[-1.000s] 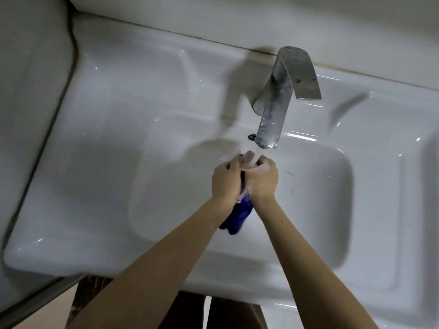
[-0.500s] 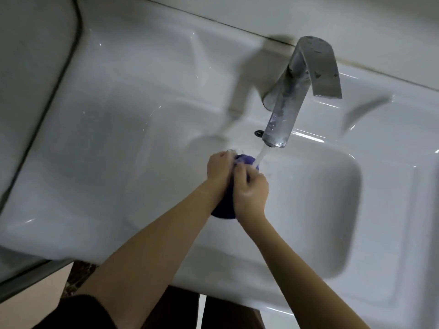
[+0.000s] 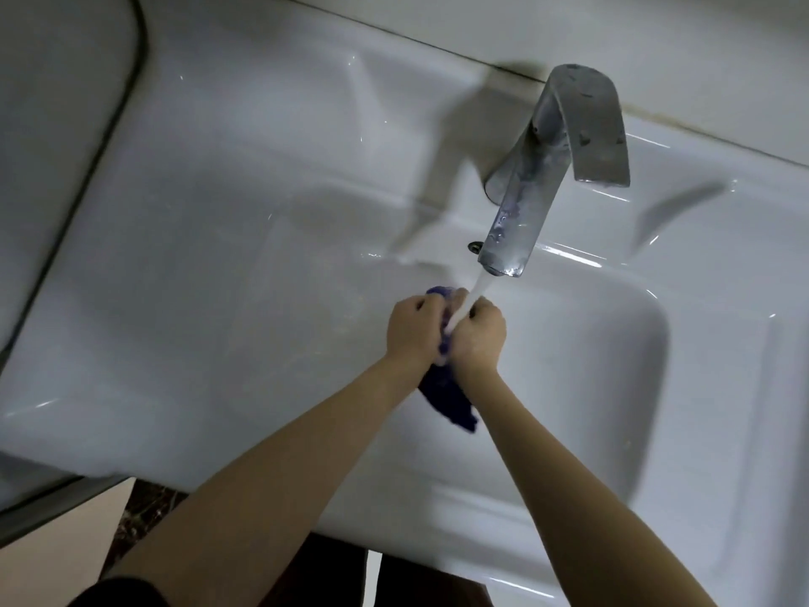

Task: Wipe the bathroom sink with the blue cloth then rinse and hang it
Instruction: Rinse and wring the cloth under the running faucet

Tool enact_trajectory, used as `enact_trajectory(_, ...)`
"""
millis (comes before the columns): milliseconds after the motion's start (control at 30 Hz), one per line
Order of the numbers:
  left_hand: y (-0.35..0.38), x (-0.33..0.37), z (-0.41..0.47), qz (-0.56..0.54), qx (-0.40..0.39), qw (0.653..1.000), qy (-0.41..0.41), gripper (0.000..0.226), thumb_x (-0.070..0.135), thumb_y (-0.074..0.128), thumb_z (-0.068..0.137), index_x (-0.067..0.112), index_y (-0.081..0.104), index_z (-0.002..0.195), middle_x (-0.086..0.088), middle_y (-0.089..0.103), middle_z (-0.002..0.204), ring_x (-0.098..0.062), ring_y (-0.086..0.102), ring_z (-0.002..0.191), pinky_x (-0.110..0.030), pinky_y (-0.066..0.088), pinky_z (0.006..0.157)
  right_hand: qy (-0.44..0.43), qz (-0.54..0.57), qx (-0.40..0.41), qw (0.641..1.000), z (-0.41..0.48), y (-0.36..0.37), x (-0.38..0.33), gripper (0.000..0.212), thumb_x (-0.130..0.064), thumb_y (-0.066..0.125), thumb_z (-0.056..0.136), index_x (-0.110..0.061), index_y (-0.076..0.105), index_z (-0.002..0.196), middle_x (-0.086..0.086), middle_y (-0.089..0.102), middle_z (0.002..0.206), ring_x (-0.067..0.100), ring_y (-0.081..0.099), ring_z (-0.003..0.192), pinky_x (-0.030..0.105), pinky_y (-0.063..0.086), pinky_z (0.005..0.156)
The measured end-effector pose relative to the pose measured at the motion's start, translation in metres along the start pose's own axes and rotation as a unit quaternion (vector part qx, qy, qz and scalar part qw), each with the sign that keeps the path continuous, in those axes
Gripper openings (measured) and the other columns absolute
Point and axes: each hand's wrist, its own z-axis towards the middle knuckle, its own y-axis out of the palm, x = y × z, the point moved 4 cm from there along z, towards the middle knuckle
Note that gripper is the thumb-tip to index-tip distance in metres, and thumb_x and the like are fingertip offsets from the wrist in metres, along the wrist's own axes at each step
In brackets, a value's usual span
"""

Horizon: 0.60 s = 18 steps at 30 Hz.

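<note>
1. Locate the blue cloth (image 3: pixel 446 394): it is bunched between your two hands over the basin of the sink (image 3: pixel 613 387), directly under the stream of water (image 3: pixel 470 295) that runs from the faucet (image 3: pixel 529 199).
2. Note the grip. Your left hand (image 3: pixel 413 328) and right hand (image 3: pixel 479 337) are both curled into closed fists around the upper part of the cloth, knuckles facing each other and nearly touching. A small fold shows above the left hand; a longer dark tail hangs below the wrists.
3. Judge the step as the rinse. The wipe appears complete; wringing and hanging remain.
4. Expect the cloth to handle as soft and limp, heavier now that it is soaked, and probably slippery in the fingers. It will not hold a shape.
5. Take hold of it by the bunched mass, not by one edge, so that the hanging tail does not drag.
6. Whether suds remain in the fabric cannot be confirmed; the area between the fists is blurred by the water.
7. No hook or rail for hanging is in view.
</note>
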Motion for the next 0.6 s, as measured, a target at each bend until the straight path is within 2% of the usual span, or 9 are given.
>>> enact_trajectory(100, -0.008, 0.006, 0.024, 0.024, -0.01, 1.0, 0.004, 0.026, 0.023, 0.05, 0.094, 0.001, 0.064, 0.088, -0.021, 0.065, 0.09, -0.034, 0.06, 0.085, -0.037, 0.042, 0.077, -0.065, -0.036, -0.04, 0.996, -0.032, 0.014, -0.007, 0.039, -0.041, 0.035, 0.087, -0.016, 0.043, 0.058, 0.008, 0.053, 0.059, 0.029, 0.054, 0.061, 0.037, 0.041, 0.059)
enact_trajectory(167, -0.003, -0.002, 0.01, 0.052, -0.03, 0.998, 0.004, 0.036, 0.032, 0.051, 0.09, 0.0, 0.066, 0.095, -0.018, 0.068, 0.096, -0.033, 0.062, 0.094, -0.036, 0.045, 0.082, -0.056, -0.057, -0.037, 0.996, -0.02, 0.015, -0.005, 0.037, -0.042, 0.038, 0.087, -0.015, 0.047, 0.063, 0.009, 0.056, 0.064, 0.032, 0.054, 0.064, 0.037, 0.042, 0.061)
enact_trajectory(233, 0.003, -0.009, -0.007, 0.021, -0.043, 0.998, -0.048, 0.029, 0.034, 0.056, 0.08, 0.008, 0.069, 0.08, -0.01, 0.068, 0.08, -0.028, 0.063, 0.082, -0.034, 0.049, 0.073, -0.007, -0.059, -0.038, 0.998, 0.004, 0.009, 0.008, 0.038, -0.037, 0.041, 0.084, -0.006, 0.055, 0.068, 0.009, 0.059, 0.065, 0.027, 0.054, 0.062, 0.036, 0.042, 0.059)
enact_trajectory(267, 0.003, -0.014, -0.013, -0.014, -0.05, 0.995, -0.084, 0.024, 0.031, 0.056, 0.082, 0.012, 0.065, 0.072, -0.007, 0.065, 0.073, -0.027, 0.061, 0.076, -0.032, 0.047, 0.069, 0.014, -0.019, -0.05, 0.998, 0.012, 0.008, 0.017, 0.038, -0.034, 0.042, 0.083, -0.001, 0.057, 0.069, 0.012, 0.06, 0.065, 0.025, 0.055, 0.061, 0.038, 0.046, 0.059)
enact_trajectory(367, -0.017, -0.007, -0.015, -0.022, -0.09, 0.995, -0.04, 0.031, 0.036, 0.051, 0.094, 0.014, 0.057, 0.073, -0.005, 0.06, 0.075, -0.02, 0.057, 0.072, -0.032, 0.047, 0.071, 0.086, 0.093, -0.085, 0.988, 0.017, 0.0, 0.035, 0.036, -0.025, 0.047, 0.093, 0.003, 0.052, 0.07, 0.018, 0.054, 0.065, 0.025, 0.05, 0.057, 0.038, 0.047, 0.058)
enact_trajectory(433, -0.038, -0.003, -0.012, -0.04, -0.088, 0.995, -0.006, 0.04, 0.047, 0.052, 0.094, 0.01, 0.058, 0.081, -0.008, 0.06, 0.075, -0.023, 0.058, 0.073, -0.034, 0.049, 0.072, 0.107, 0.093, -0.125, 0.982, 0.013, -0.011, 0.031, 0.037, -0.026, 0.046, 0.1, 0.0, 0.061, 0.079, 0.016, 0.061, 0.068, 0.023, 0.059, 0.058, 0.032, 0.054, 0.056)
enact_trajectory(467, -0.047, -0.003, -0.009, -0.043, -0.088, 0.995, 0.014, 0.042, 0.049, 0.053, 0.094, 0.009, 0.057, 0.081, -0.008, 0.058, 0.074, -0.023, 0.056, 0.071, -0.035, 0.049, 0.069, 0.101, 0.086, -0.15, 0.98, 0.012, -0.016, 0.026, 0.039, -0.029, 0.046, 0.102, 0.002, 0.064, 0.086, 0.017, 0.066, 0.074, 0.026, 0.064, 0.063, 0.033, 0.059, 0.062)
enact_trajectory(533, -0.061, -0.001, -0.008, -0.015, -0.077, 0.996, 0.046, 0.042, 0.048, 0.053, 0.094, 0.011, 0.052, 0.075, -0.006, 0.052, 0.068, -0.022, 0.05, 0.066, -0.033, 0.045, 0.063, 0.078, 0.076, -0.194, 0.975, 0.012, -0.022, 0.016, 0.046, -0.034, 0.045, 0.102, 0.006, 0.065, 0.097, 0.024, 0.068, 0.085, 0.038, 0.067, 0.077, 0.043, 0.06, 0.074)
enact_trajectory(600, -0.068, 0.006, -0.01, 0.004, -0.075, 0.995, 0.061, 0.041, 0.047, 0.053, 0.094, 0.012, 0.051, 0.073, -0.007, 0.051, 0.067, -0.023, 0.047, 0.065, -0.034, 0.042, 0.062, 0.061, 0.07, -0.212, 0.973, 0.008, -0.026, 0.007, 0.047, -0.034, 0.045, 0.102, 0.009, 0.063, 0.098, 0.029, 0.065, 0.088, 0.043, 0.063, 0.077, 0.047, 0.058, 0.077)
